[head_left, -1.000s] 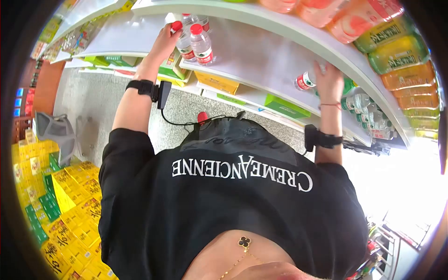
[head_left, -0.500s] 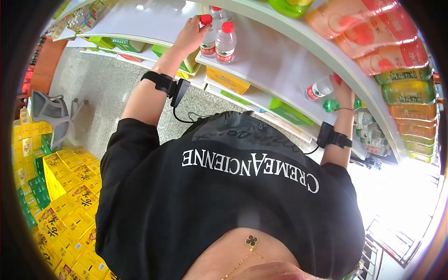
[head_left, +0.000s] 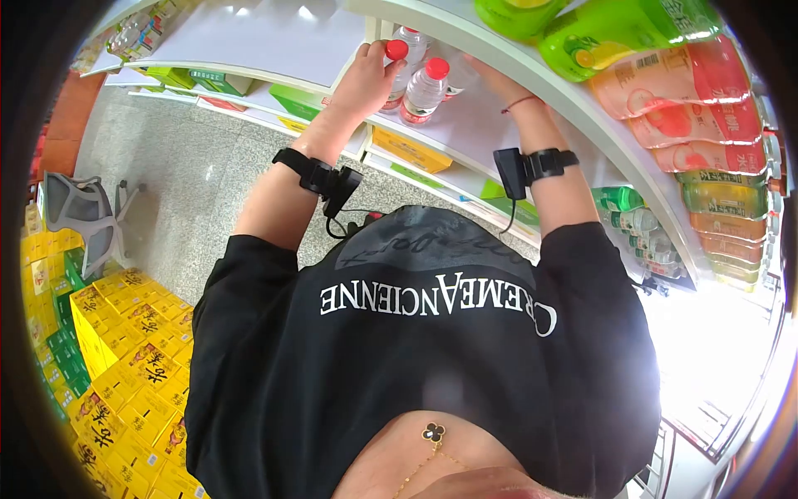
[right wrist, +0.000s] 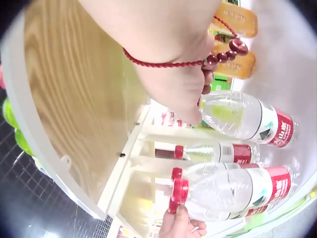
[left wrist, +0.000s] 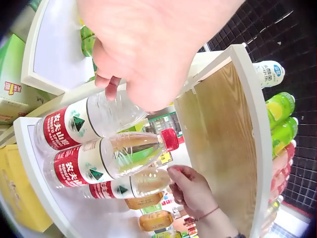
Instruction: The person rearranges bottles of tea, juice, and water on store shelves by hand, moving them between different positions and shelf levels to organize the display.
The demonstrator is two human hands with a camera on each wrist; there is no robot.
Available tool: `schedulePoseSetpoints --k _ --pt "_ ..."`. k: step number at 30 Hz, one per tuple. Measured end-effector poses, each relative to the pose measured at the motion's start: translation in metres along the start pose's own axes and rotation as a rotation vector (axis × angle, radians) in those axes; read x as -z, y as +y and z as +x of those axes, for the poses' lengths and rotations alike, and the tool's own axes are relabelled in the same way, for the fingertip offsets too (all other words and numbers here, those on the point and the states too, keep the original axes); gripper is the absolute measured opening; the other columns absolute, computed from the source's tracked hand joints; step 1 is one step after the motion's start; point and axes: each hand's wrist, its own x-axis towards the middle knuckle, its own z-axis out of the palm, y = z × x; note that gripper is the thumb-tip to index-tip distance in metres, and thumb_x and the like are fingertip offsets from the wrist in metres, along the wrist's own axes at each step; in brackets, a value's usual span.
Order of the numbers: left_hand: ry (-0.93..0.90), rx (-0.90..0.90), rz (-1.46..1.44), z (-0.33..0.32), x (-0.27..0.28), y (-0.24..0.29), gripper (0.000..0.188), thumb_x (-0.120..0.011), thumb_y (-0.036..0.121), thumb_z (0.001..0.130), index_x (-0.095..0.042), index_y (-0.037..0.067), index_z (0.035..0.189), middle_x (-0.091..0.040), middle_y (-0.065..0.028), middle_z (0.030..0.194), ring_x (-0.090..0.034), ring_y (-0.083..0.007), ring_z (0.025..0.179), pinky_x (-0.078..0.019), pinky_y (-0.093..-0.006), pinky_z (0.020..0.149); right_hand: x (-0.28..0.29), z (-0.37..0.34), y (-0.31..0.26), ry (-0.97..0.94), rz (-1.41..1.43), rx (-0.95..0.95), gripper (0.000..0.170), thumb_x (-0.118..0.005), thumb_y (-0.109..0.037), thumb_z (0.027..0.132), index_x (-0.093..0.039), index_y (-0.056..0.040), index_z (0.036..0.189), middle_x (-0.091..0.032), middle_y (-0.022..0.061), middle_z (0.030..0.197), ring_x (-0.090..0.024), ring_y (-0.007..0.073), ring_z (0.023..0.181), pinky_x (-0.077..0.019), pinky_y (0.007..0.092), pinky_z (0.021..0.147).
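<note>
My left hand (head_left: 362,83) grips a clear water bottle (left wrist: 67,126) at its red cap; the bottle stands upright on a white shelf. Near the shelf's overhanging upper board, my right hand (head_left: 501,86) holds another such bottle (right wrist: 247,116) by its top, its fingers partly hidden in the head view. Between the two held bottles is a third water bottle (head_left: 424,98) with a red cap and a red-and-white label. One more water bottle (head_left: 411,38) stands behind it. In the left wrist view, my right hand (left wrist: 195,198) is close beside this group.
Pink and green drink bottles (head_left: 665,121) line the upper shelf edge (head_left: 594,158). A green-capped bottle (head_left: 619,198) and several clear bottles are at right. Below the shelf are cartons (head_left: 411,148). Stacked yellow boxes (head_left: 141,366) and a grey chair (head_left: 79,212) are at left.
My right hand has moved left along the shelf with its water bottle, from near the green-capped bottle to the group. My left hand has stayed on its bottle's cap while the head view shifted.
</note>
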Motion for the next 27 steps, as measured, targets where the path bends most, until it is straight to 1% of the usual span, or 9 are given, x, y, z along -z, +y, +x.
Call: schedulePoseSetpoints --k 4,6,8,12,14,18,23,25,27 --pt "-0.032 0.016 0.016 0.001 0.004 0.003 0.041 -0.054 0.033 0.093 -0.048 0.003 0.122 -0.054 -0.0180 0.116 -0.056 -0.0377 0.103 -0.0464 -0.0433 0.084 0.019 0.029 -0.043 -0.051 0.090 -0.039 0.034 -0.060 -0.038 0.086 -0.066 -0.0132 0.110 -0.067 0.0128 0.104 -0.063 0.0320 0.094 -0.0482 0.0406 0.082" --pt "-0.038 0.019 0.002 -0.001 0.003 0.002 0.042 -0.054 0.032 0.093 -0.048 0.003 0.123 -0.054 -0.0182 0.116 -0.056 -0.0377 0.103 -0.0463 -0.0433 0.085 0.014 0.034 -0.043 -0.043 0.112 -0.053 0.034 -0.060 -0.038 0.086 -0.067 -0.0127 0.109 -0.068 0.0131 0.103 -0.063 0.0324 0.092 -0.0483 0.0413 0.082" --pt "-0.014 0.003 -0.027 -0.001 0.003 0.002 0.042 -0.054 0.032 0.093 -0.048 0.003 0.122 -0.054 -0.0183 0.116 -0.056 -0.0378 0.103 -0.0462 -0.0432 0.085 -0.004 0.039 -0.030 -0.169 0.037 -0.036 0.036 -0.060 -0.037 0.087 -0.066 -0.0127 0.112 -0.067 0.0125 0.106 -0.062 0.0317 0.095 -0.0478 0.0410 0.083" --pt "-0.020 -0.001 -0.032 0.002 0.003 0.001 0.041 -0.053 0.032 0.093 -0.049 0.003 0.122 -0.053 -0.0190 0.116 -0.056 -0.0378 0.103 -0.0458 -0.0432 0.086 -0.014 0.039 -0.032 -0.070 0.040 -0.002 0.035 -0.060 -0.037 0.087 -0.065 -0.0121 0.111 -0.067 0.0114 0.107 -0.062 0.0304 0.098 -0.0476 0.0395 0.085" --pt "-0.021 -0.018 -0.006 0.001 0.003 0.000 0.040 -0.054 0.032 0.092 -0.050 -0.001 0.116 -0.054 -0.0231 0.112 -0.056 -0.0410 0.101 -0.0457 -0.0452 0.086 -0.012 0.039 -0.040 -0.055 0.059 0.008 0.035 -0.060 -0.037 0.087 -0.065 -0.0119 0.111 -0.067 0.0113 0.106 -0.062 0.0299 0.098 -0.0475 0.0391 0.085" --pt "0.010 -0.021 0.024 0.004 -0.006 -0.010 0.044 -0.055 0.034 0.092 -0.049 -0.001 0.118 -0.053 -0.0252 0.113 -0.054 -0.0420 0.104 -0.0442 -0.0458 0.088 -0.003 0.038 -0.049 -0.065 0.156 -0.003 0.035 -0.060 -0.037 0.087 -0.065 -0.0114 0.110 -0.067 0.0111 0.105 -0.062 0.0289 0.098 -0.0474 0.0385 0.085" --pt "-0.022 -0.004 0.071 0.006 -0.006 -0.014 0.047 -0.055 0.035 0.092 -0.048 -0.001 0.121 -0.054 -0.0228 0.109 -0.054 -0.0398 0.102 -0.0440 -0.0450 0.087 0.030 0.008 -0.037 -0.060 0.383 -0.049 0.034 -0.060 -0.036 0.087 -0.065 -0.0108 0.109 -0.068 0.0110 0.104 -0.062 0.0277 0.098 -0.0473 0.0376 0.086" --pt "-0.012 0.008 0.132 0.007 -0.006 -0.016 0.048 -0.060 0.035 0.090 -0.049 0.001 0.121 -0.056 -0.0187 0.102 -0.057 -0.0333 0.093 -0.0459 -0.0409 0.081 0.013 -0.025 -0.011 0.065 0.532 -0.060 0.033 -0.059 -0.036 0.088 -0.065 -0.0096 0.106 -0.068 0.0105 0.096 -0.063 0.0260 0.093 -0.0485 0.0373 0.082" --pt "0.005 0.015 0.097 0.005 -0.005 -0.019 0.050 -0.063 0.035 0.088 -0.050 0.001 0.122 -0.056 -0.0163 0.099 -0.057 -0.0301 0.088 -0.0463 -0.0387 0.078 0.035 -0.067 0.018 0.147 0.520 -0.128 0.030 -0.060 -0.034 0.087 -0.065 -0.0064 0.100 -0.065 0.0094 0.081 -0.064 0.0219 0.082 -0.0500 0.0357 0.074"
